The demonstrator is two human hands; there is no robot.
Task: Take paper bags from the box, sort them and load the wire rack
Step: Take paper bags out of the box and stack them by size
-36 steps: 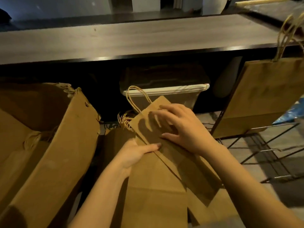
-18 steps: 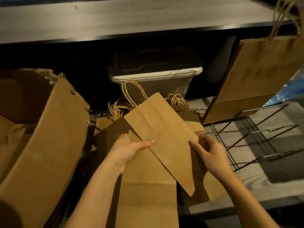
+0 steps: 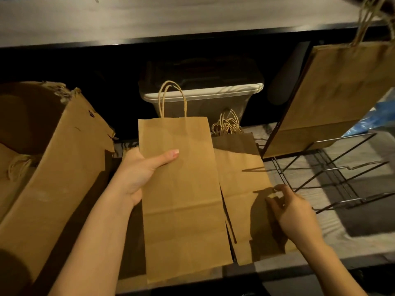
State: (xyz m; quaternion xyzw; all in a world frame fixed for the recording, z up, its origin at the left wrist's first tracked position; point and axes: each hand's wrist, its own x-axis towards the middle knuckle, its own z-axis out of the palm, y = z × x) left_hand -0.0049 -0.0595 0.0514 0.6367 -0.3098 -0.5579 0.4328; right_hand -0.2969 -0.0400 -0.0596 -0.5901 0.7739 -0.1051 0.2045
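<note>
My left hand [image 3: 136, 178] gripped flat paper bag [image 3: 181, 189], thumb on top. Right hand [image 3: 295, 210], four o'clock, touched pile [image 3: 241, 178] edge, grasp unclear. Should square edges before racking.

A flat paper bag [image 3: 181, 199] is held upright at the centre by the left grip [image 3: 139, 174], the thumb laid across its front and its twine handles pointing to 12 o'clock. Just beside it, toward 3 o'clock, a stack of bags [image 3: 241, 178] is seen lying flat. The right grip [image 3: 292, 212] is placed at the stack's right edge with its fingers curled; whether the edge is pinched cannot be told. A torn cardboard box [image 3: 53, 167] is seen at 9 o'clock. At 3 o'clock a wire rack [image 3: 337, 167] is set, and a large bag [image 3: 337, 92] is stood leaning in it at 2 o'clock. A plastic tub [image 3: 205, 97] is tucked beneath the desk [image 3: 171, 18] at 12 o'clock.
</note>
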